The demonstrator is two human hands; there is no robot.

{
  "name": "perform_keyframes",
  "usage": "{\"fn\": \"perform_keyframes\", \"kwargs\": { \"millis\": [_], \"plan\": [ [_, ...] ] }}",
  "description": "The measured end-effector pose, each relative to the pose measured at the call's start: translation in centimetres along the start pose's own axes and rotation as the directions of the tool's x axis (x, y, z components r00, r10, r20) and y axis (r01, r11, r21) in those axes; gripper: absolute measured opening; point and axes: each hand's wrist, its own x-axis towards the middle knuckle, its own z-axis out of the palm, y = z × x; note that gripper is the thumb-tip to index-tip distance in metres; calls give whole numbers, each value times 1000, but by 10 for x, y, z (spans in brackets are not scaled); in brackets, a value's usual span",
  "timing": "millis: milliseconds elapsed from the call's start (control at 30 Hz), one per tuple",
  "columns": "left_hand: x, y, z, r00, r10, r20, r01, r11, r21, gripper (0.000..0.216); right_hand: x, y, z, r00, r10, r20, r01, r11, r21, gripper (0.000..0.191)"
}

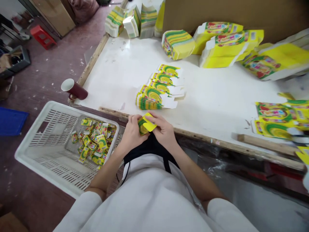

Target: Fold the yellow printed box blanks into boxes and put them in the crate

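A small yellow and green carton (144,125) is held between both hands, just off the table's front edge. My left hand (132,135) grips its left side, with the fingers curled behind. On the other side, my right hand (164,130) has thumb and fingers on a yellow flap of the carton. Straight ahead on the table lies a fanned row of flat printed cartons (154,93), their white flaps pointing right. To my left stands a white plastic basket (48,151); small folded cartons (93,145) lie heaped at its near right end.
The white table (212,103) has a wooden edge strip. Stacks of flat cartons (222,48) line its back, and more printed cartons (275,119) lie at the right beside a wood strip (267,145). A maroon mug (78,91) sits at the left corner. A red stool (42,37) stands on the floor.
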Motion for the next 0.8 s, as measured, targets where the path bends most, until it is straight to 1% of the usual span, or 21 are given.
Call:
{"fn": "perform_keyframes", "kwargs": {
  "millis": [33, 67, 133, 200, 300, 367, 433, 500, 533, 567, 667, 700, 733, 800],
  "plan": [
    [-1, 0, -3, 999, -32, 13, 31, 999, 31, 61, 1, 3, -3, 1000, 4, 14, -4, 1000, -15, 44],
    [-2, 0, -7, 998, -53, 24, 51, 997, 50, 57, 2, 5, -7, 998, -1, 61, 3, 999, -37, 44],
    [-2, -1, -17, 997, -59, 42, 56, 996, 63, 54, 4, 7, -15, 980, -19, 197, 37, 995, -88, 41],
    [0, -2, -27, 997, -26, 77, 21, 998, 66, 54, 8, 6, -26, 956, -30, 291, 69, 990, -126, 34],
    [5, 1, -36, 988, 41, 149, -50, 997, 56, 56, 12, 1, -38, 928, -33, 372, 93, 985, -144, 30],
    [7, 6, -37, 985, 73, 157, -86, 993, 78, 56, 14, -3, -38, 935, -18, 355, 80, 984, -158, 31],
    [7, 10, -36, 990, 79, 114, -92, 989, 117, 53, 14, -5, -33, 965, -1, 264, 47, 985, -168, 29],
    [5, 10, -35, 995, 72, 62, -80, 988, 134, 51, 12, -6, -26, 983, 4, 183, 25, 987, -159, 28],
    [4, 9, -35, 996, 70, 53, -76, 988, 131, 51, 12, -6, -24, 984, 1, 181, 27, 989, -149, 28],
    [3, 7, -37, 996, 71, 61, -78, 990, 121, 52, 12, -7, -24, 977, -7, 213, 37, 990, -135, 28],
    [0, 2, -41, 990, 72, 122, -84, 992, 95, 55, 15, -10, -28, 926, -31, 377, 72, 993, -95, 27],
    [0, 2, -42, 989, 71, 131, -84, 992, 95, 56, 16, -11, -29, 914, -29, 405, 73, 993, -93, 27],
    [0, 1, -43, 989, 71, 132, -84, 991, 102, 56, 17, -12, -30, 914, -18, 405, 65, 993, -103, 26],
    [1, 2, -41, 991, 73, 114, -88, 988, 128, 54, 19, -11, -28, 938, 21, 345, 27, 990, -135, 22]
  ]
}}
